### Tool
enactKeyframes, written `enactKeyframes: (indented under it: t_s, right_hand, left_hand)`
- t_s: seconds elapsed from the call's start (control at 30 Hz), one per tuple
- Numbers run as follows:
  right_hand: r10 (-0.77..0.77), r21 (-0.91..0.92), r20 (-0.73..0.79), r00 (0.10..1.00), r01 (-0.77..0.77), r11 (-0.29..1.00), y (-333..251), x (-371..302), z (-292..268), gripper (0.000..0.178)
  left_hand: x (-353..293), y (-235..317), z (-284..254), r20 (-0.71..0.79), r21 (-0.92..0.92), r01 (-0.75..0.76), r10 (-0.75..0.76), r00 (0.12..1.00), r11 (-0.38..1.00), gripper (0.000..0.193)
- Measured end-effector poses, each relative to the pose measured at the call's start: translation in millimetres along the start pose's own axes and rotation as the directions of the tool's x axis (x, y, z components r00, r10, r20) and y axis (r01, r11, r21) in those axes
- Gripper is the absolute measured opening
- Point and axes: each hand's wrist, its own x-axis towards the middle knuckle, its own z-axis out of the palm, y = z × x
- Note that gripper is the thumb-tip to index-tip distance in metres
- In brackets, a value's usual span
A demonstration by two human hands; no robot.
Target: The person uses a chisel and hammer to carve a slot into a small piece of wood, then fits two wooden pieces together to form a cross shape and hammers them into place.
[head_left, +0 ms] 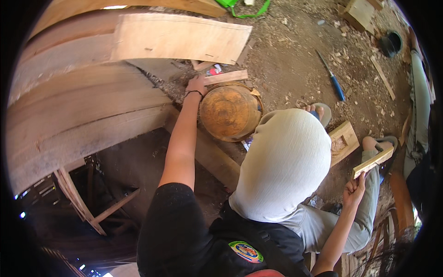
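Observation:
My left arm reaches forward, and my left hand (196,85) is closed at the near-left end of a short pale wooden strip (228,76). Its fingertips are partly hidden. Just below the strip is a round, orange-brown, wood-like top (230,113) with a rim showing on its right side. Out to the right, my right hand (354,189) grips the lower end of a narrow wooden piece (374,162), which slants up over my leg. Beyond it lies a wooden block (344,144) with a recess cut in its face.
A blue-handled tool with a long blade (337,87) lies on the chip-strewn dirt. A wide board (182,38) rests over large planks (83,106) at left. At far right are a dark bucket (391,44) and another person's leg (417,101). A green bag (251,10) is at top.

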Motion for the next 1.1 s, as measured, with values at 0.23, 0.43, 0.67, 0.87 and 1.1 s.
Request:
enactKeyframes:
  t_s: [0.23, 0.43, 0.67, 0.87, 1.1]
  right_hand:
    - [-0.075, -0.059, -0.110, 0.991, 0.069, 0.996, 4.7, -5.6, 13.8, 0.012]
    - [-0.064, -0.071, -0.022, 0.998, 0.063, 0.996, 7.1, -0.6, 32.7, 0.015]
    - [-0.208, -0.154, -0.051, 0.977, 0.198, 0.968, -6.5, -32.9, 63.3, 0.013]
    - [-0.336, 0.033, 0.057, 0.940, 0.335, 0.942, -37.0, -53.1, 57.7, 0.013]
    - [-0.406, 0.156, -0.044, 0.913, 0.408, 0.900, -63.1, -87.7, 33.8, 0.019]
  left_hand:
    - [8.2, 50.0, -27.7, 0.237, 0.337, 0.217, -0.305, 0.922, 0.916, 0.058]
    - [-77.1, 0.4, -56.2, -0.062, 0.071, 0.108, -0.104, 0.993, 0.992, 0.049]
    - [-275.0, 85.0, -200.6, -0.402, -0.391, -0.183, 0.012, 0.916, 0.902, 0.038]
    - [-329.6, 229.6, -227.9, -0.311, -0.828, -0.342, 0.144, 0.939, 0.444, 0.060]
    - [-219.4, 424.0, -5.9, 0.286, -0.603, -0.519, 0.772, 0.568, 0.605, 0.055]
